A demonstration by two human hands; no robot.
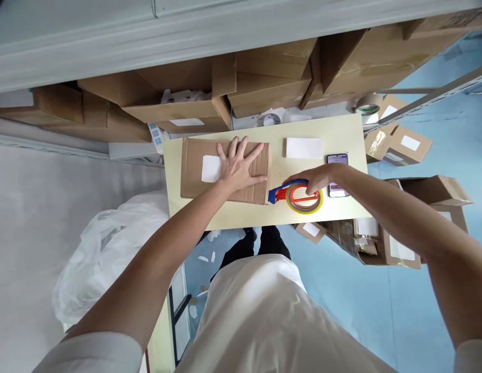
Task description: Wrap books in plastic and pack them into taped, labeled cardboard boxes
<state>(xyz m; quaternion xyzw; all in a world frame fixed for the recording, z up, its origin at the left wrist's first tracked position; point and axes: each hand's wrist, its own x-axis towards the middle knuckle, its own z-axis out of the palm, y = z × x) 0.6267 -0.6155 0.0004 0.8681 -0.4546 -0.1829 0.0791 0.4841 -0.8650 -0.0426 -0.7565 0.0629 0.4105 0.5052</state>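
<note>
Pale yellow tabletop (233,217) lies before me, over a blue floor (342,280). Toward its near edge, my right hand (317,176) is closed around a tape dispenser (305,199), its nose just beside a brown carton (194,166). I press my left hand (237,171) on that carton, fingers spread apart. Right of the dispenser lies a phone (338,190); farther, a white slip (303,148); beyond the table, open cardboard boxes (179,111).
</note>
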